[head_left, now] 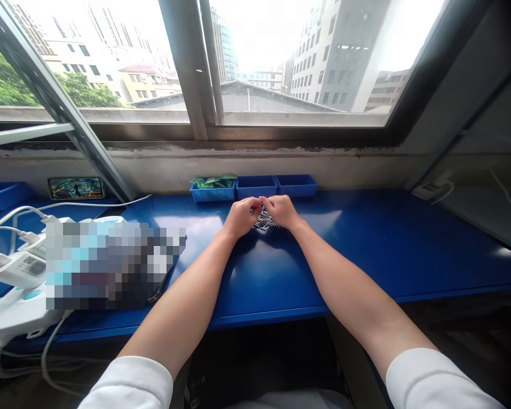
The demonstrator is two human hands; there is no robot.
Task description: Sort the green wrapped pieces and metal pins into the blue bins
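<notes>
Both hands meet over a pile of small dark metal pieces (264, 220) on the blue tabletop (272, 272). My left hand (242, 217) has its fingers curled together at the pile's left side. My right hand (281, 211) is closed at the right side, its thumb and fingertips nearly touching those of my left hand. Whatever lies between the fingertips is too small to make out. Just behind the hands are three blue bins; the left bin (213, 194) holds green packets, while the middle bin (256, 187) and right bin (297, 186) show no contents.
At the left lie a white power strip (21, 312) with plugs and cables, and a blurred-out object (111, 264). A phone (75, 188) showing a picture leans near a metal shelf post (89, 142). Another blue bin (4, 196) is at far left, and a window spans the back.
</notes>
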